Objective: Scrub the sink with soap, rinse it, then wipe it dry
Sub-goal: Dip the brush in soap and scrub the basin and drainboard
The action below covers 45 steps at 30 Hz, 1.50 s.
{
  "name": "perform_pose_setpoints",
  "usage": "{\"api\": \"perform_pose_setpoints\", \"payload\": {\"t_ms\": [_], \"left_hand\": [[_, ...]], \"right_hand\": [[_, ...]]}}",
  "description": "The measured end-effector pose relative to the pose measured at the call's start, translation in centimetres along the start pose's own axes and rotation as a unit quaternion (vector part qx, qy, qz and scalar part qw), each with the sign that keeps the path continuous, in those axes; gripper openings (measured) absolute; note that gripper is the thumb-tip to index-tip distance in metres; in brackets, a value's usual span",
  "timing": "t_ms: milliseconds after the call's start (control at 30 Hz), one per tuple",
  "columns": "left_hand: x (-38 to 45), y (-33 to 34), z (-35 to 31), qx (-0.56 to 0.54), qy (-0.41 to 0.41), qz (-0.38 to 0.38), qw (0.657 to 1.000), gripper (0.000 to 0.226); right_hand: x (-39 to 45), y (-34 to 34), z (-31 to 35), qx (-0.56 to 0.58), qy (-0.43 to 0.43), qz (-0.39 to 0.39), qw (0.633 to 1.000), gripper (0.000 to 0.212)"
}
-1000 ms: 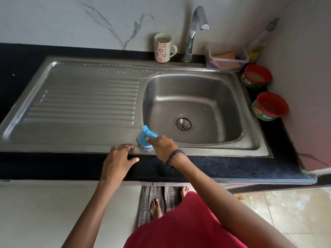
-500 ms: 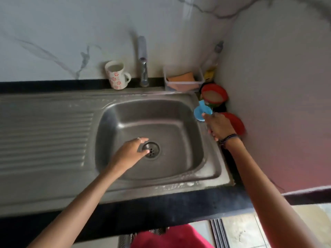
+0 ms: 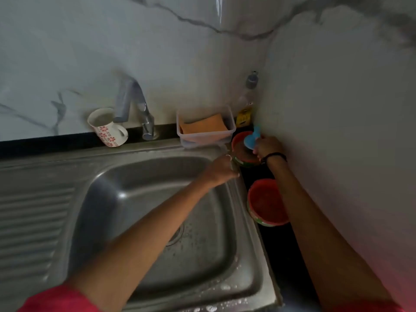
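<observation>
Sink (image 3: 139,221): steel basin nearest, soap suds along its front rim.
Left hand (image 3: 221,170): fingers curled at the far red tub's (image 3: 244,155) edge; grip unclear.
Right hand (image 3: 269,147): grips blue scrubber (image 3: 252,138), held over that tub.

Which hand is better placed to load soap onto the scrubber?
Right. The right hand already grips the blue scrubber over the far red tub; the left hand only steadies that tub.
</observation>
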<state>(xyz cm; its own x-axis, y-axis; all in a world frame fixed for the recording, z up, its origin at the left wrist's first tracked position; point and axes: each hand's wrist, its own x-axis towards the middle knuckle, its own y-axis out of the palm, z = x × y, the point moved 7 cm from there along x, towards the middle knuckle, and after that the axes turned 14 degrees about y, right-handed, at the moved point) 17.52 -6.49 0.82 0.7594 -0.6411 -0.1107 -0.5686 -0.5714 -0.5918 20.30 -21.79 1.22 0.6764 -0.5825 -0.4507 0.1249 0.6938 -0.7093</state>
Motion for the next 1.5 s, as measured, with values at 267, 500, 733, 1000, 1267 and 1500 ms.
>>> {"api": "perform_pose_setpoints", "payload": {"t_ms": [267,500,733,1000,1267,1500], "left_hand": [[1.8,2.3,1.5,0.106,0.047,0.002,0.993,0.092],[-0.8,1.0,1.7,0.117,0.047,-0.009,0.992,0.085],[-12.6,-1.7,5.5,0.071,-0.004,-0.123,0.99,0.077],[-32.8,-5.9,12.8,0.138,-0.177,-0.28,0.933,0.082],[-49.3,-4.5,13.4,0.153,-0.343,-0.405,0.833,0.065],[-53.4,-1.8,14.6,0.102,-0.436,-0.396,0.802,0.068]], "right_hand": [[1.5,-0.2,0.2,-0.06,-0.013,0.017,0.998,0.036],[-3.7,-3.0,1.2,0.004,-0.118,-0.056,0.991,0.038],[-13.4,1.0,2.6,0.075,-0.3,0.034,0.95,0.028],[-26.8,15.4,2.5,0.02,-0.332,0.346,0.877,0.029],[-37.5,24.0,-0.3,-0.113,-0.329,0.533,0.772,0.025],[-39.1,25.5,-2.0,-0.159,-0.359,0.532,0.75,0.021]]}}
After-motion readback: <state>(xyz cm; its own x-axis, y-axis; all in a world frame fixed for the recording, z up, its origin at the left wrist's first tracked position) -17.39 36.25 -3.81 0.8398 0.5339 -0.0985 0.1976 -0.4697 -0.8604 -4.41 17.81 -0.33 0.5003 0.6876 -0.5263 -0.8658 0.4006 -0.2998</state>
